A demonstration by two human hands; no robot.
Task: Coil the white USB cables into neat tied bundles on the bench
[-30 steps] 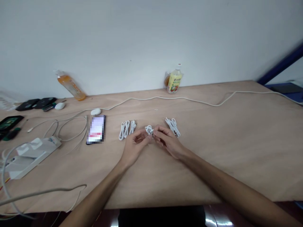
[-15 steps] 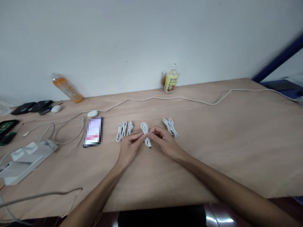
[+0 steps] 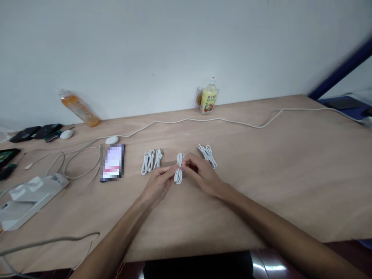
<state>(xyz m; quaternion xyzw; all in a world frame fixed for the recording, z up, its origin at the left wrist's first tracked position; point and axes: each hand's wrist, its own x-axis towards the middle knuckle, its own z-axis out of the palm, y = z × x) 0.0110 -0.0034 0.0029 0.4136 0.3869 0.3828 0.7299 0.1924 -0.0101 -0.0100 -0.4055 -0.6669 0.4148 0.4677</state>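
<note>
A white cable bundle (image 3: 179, 176), folded into long loops and pinched in at its middle, is held just above the table between my two hands. My left hand (image 3: 159, 179) grips it from the left between thumb and fingers. From the right, my right hand (image 3: 200, 170) pinches at the bundle's waist; its fingertips are partly hidden. Several similar coiled white cables (image 3: 151, 159) lie in a row beyond my left hand. Another white cable bundle (image 3: 208, 155) rests just beyond my right hand.
A phone (image 3: 112, 162) lies at the left beside a white oval case (image 3: 112, 140). Farther left is a white power strip (image 3: 35, 197). One long white cable (image 3: 215, 119) crosses the table's back, before a yellow-labelled bottle (image 3: 209, 97) and a leaning orange bottle (image 3: 80, 109).
The held cable bundle has turned between my fingers: it leaned with its dark plug showing at the lower right, and now stands nearly straight. The view has shifted slightly.
</note>
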